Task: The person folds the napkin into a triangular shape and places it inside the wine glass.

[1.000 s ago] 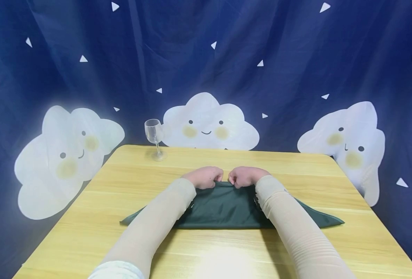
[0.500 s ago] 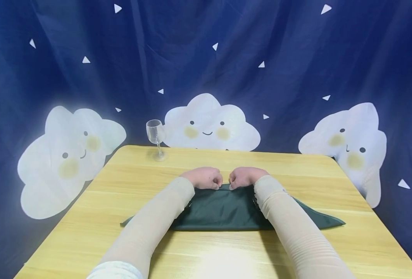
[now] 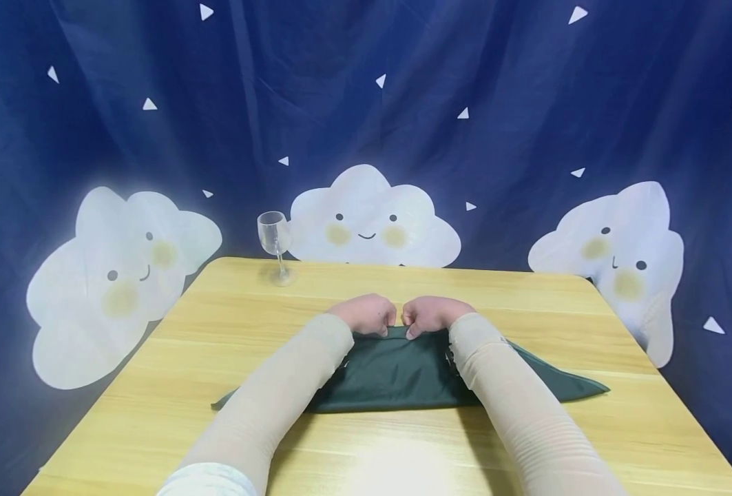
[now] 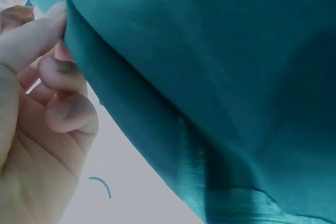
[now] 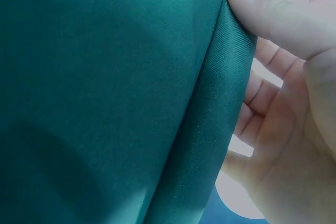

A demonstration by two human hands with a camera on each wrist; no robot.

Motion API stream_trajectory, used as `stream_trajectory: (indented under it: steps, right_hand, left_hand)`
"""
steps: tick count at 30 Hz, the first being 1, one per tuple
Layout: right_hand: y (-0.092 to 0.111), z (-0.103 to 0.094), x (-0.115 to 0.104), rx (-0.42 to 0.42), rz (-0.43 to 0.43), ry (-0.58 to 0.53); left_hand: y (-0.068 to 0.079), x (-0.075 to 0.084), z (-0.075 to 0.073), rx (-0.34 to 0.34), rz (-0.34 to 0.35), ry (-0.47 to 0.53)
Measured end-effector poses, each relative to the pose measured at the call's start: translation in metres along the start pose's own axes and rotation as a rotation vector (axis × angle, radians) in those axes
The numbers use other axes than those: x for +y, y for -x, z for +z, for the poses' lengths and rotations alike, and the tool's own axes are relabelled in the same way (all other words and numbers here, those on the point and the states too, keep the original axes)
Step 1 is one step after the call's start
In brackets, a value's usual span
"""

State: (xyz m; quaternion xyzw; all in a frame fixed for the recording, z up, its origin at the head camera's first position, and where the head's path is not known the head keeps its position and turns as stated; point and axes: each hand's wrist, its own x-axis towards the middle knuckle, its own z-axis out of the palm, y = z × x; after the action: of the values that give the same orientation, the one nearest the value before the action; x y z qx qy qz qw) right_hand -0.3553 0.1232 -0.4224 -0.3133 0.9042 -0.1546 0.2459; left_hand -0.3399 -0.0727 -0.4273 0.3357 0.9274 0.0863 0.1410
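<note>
A dark green cloth napkin (image 3: 396,379) lies across the table in the head view, its two pointed ends reaching out left and right beneath the forearms. Its far edge is turned over in a narrow fold. My left hand (image 3: 368,315) pinches this edge left of the middle; in the left wrist view the thumb (image 4: 39,38) presses on the folded strip, the other fingers curled behind. Close beside it, my right hand (image 3: 434,315) pinches the same edge. The right wrist view shows that thumb (image 5: 278,19) on the fold (image 5: 210,114), with fingers behind the cloth.
A clear stemmed wine glass (image 3: 274,238) stands near the table's far left corner. The wooden table (image 3: 217,331) has rounded far corners. Behind it hangs a dark blue curtain (image 3: 316,69) printed with smiling white clouds.
Both hands stay at the napkin's far edge and shift only slightly, ending a little closer together. The thumbs now lie over the edge, and the napkin's near edge has slid slightly toward me.
</note>
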Motion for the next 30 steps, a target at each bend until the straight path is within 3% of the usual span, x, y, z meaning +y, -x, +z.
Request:
stream_trajectory:
  steps: [5, 12, 17, 26, 30]
  right_hand:
    - [0.001, 0.001, -0.002, 0.018, 0.014, 0.021]
    - [0.002, 0.003, -0.005, 0.058, -0.018, 0.040]
    - [0.003, 0.002, -0.006, 0.046, -0.014, 0.047]
    - [0.005, -0.001, -0.008, -0.021, -0.004, 0.064]
    - [0.006, -0.001, -0.006, -0.021, -0.017, 0.069]
  left_hand:
    - [0.000, 0.005, 0.000, -0.001, -0.017, -0.063]
    - [-0.003, 0.008, 0.009, 0.050, -0.042, -0.158]
    - [-0.003, 0.012, 0.011, 0.036, -0.033, -0.218]
    - [0.005, 0.013, 0.003, -0.007, 0.005, -0.123]
    - [0.008, 0.012, 0.004, -0.020, -0.016, -0.025]
